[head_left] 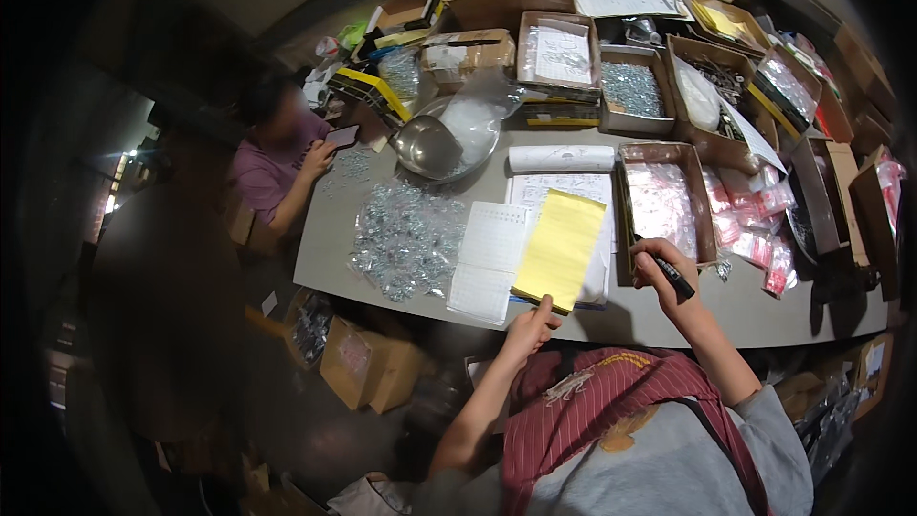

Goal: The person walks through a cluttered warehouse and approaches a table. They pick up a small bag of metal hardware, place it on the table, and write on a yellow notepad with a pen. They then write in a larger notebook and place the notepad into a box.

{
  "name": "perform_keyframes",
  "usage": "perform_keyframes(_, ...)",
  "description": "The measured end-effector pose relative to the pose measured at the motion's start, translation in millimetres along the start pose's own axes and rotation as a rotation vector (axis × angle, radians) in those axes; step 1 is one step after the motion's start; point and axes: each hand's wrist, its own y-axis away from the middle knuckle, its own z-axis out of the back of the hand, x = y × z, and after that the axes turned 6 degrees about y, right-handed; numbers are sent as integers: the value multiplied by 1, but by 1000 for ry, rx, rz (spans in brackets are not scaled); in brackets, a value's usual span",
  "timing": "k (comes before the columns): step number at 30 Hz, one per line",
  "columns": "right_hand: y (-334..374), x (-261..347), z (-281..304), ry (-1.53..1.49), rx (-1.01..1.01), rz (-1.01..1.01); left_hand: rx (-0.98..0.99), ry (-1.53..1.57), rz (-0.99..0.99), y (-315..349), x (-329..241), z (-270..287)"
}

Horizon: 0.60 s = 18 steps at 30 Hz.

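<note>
Left hand [528,327] pinches flat yellow paper [560,249]; right hand [659,272] grips black marker [672,275].

We see the left forearm rising bare from the lower edge, bent at the elbow, with the left hand [531,325] stretched forward, its fingers closed in a pinch and the thumb on top. The right forearm, also bare below a pushed-up grey sleeve, angles up and inward to the right hand [661,270]. That hand is curled into a loose fist, knuckles up, wrist slightly bent.
</note>
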Motion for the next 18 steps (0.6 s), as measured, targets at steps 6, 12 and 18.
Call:
perform_keyframes(6, 3, -10, -2, 252, 79, 146, -153, -413, -273, -54, 34, 13)
perform_keyframes(12, 8, -21, -1, 166, -35, 110, -378, -562, -565, -40, 36, 33)
perform_keyframes(18, 3, -40, 16, 368, -258, 273, -289, -648, -891, 23, -24, 28)
